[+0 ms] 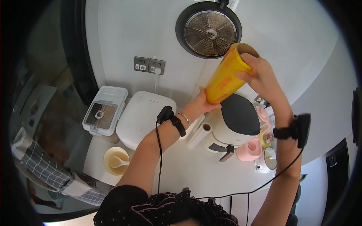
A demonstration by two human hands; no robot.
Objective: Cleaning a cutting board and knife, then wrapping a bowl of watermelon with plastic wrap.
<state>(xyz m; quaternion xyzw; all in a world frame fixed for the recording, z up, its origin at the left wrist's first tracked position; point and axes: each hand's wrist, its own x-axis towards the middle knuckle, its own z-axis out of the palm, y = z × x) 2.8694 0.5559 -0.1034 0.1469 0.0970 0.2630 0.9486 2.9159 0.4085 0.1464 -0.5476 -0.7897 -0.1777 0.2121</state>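
A large yellow roll of cling film with red print is held tilted above the counter between both hands. My right hand grips its upper rim, fingers inside the open core and thumb on the outside. My left hand supports the lower end, thumb along its side. Just behind and below the roll stands a white air fryer with a dark top. A thin white roll with a hollow core leans beside the fryer. The far end of the yellow roll is hidden by my left hand.
A frying pan hangs on the wall. On the counter are a white rounded appliance, a lidded container, a bowl with a white spoon, and pink containers. Black cables run from both wrists.
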